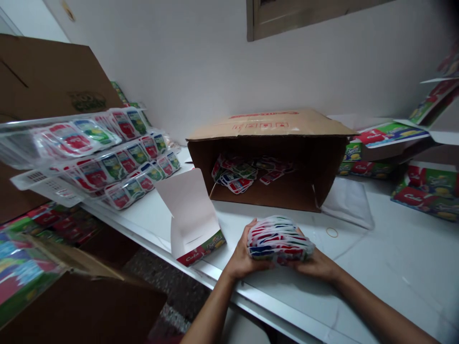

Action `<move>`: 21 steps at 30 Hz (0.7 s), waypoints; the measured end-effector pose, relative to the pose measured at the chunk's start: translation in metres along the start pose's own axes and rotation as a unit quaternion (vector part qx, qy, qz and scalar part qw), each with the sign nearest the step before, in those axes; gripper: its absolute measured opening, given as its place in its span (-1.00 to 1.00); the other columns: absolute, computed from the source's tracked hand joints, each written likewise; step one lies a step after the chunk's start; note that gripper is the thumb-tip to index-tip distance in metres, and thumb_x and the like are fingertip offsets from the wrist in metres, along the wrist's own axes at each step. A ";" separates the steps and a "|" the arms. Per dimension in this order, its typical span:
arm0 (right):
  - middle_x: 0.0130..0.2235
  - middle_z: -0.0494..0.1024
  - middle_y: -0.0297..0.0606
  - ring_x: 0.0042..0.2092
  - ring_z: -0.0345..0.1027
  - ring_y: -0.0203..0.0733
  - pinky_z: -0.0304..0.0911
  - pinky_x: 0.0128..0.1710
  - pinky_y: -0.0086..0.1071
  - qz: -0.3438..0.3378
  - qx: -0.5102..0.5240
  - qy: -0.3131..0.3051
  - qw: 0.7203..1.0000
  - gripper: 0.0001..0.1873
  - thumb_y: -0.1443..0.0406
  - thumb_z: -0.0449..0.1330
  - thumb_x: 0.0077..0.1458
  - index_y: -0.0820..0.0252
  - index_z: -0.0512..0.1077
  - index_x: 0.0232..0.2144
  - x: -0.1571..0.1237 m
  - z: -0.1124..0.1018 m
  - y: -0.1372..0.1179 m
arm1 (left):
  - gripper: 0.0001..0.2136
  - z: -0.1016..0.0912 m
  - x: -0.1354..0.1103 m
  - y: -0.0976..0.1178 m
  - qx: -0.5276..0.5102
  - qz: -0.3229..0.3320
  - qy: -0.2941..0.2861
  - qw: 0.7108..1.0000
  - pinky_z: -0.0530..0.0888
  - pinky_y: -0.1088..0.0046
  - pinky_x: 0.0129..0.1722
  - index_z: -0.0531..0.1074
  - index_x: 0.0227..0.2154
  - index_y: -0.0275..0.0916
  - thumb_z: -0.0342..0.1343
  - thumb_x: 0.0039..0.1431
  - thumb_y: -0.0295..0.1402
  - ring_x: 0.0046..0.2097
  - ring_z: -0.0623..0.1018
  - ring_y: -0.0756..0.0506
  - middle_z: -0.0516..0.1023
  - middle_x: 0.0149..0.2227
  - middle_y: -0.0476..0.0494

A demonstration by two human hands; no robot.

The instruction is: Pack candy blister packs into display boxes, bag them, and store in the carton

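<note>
Hands, left (241, 260) and right (317, 265), clasp one packet stack (278, 240).

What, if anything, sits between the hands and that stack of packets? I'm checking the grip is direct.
Nothing visible does. The left hand and right hand press straight against the two ends of the stack of packets, just above the white table.

Both bare forearms reach forward and converge; the left hand (241, 258) and right hand (315, 263) face each other, fingers curled inward, palms pressing together.
</note>
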State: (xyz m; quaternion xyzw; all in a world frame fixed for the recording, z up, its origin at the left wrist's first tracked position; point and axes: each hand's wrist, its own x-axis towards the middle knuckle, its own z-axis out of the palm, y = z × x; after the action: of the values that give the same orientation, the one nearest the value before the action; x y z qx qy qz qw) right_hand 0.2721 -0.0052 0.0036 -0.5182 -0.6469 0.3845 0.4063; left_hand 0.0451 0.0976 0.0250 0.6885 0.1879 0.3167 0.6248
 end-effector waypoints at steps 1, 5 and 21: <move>0.17 0.34 -0.06 0.17 0.24 0.12 0.10 0.22 -0.04 -0.005 0.016 0.006 1.000 -0.21 0.10 0.30 -0.01 0.06 0.11 0.22 0.001 0.002 0.002 | -0.14 0.001 0.001 0.000 0.008 -0.008 0.014 1.000 0.33 0.13 0.17 0.14 0.13 -0.27 0.45 -0.27 -0.33 0.15 0.41 -0.29 0.39 0.13 -0.31; 0.12 0.40 -0.08 0.12 0.31 0.11 0.21 0.14 0.03 -0.009 0.082 0.055 0.995 -0.04 0.16 0.39 -0.10 0.03 -0.03 0.25 0.004 0.011 0.007 | -0.30 0.004 0.005 0.000 0.067 0.010 0.062 0.996 0.42 0.22 0.07 0.22 0.03 -0.25 0.41 -0.21 -0.35 0.05 0.49 -0.24 0.47 0.03 -0.23; 0.07 0.48 -0.15 0.08 0.37 0.13 0.26 0.13 -0.03 0.028 0.032 -0.018 0.999 -0.21 0.09 0.42 -0.18 0.01 0.33 0.13 0.018 0.000 0.007 | -0.13 -0.002 0.000 -0.007 0.044 0.013 0.036 0.998 0.32 0.15 0.19 0.12 0.17 -0.20 0.45 -0.24 -0.39 0.17 0.39 -0.30 0.39 0.14 -0.27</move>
State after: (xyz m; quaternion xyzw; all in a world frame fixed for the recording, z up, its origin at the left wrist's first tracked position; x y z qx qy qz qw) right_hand 0.2726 0.0135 -0.0006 -0.5159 -0.6267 0.4254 0.4002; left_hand 0.0451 0.1002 0.0180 0.7057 0.2147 0.3407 0.5830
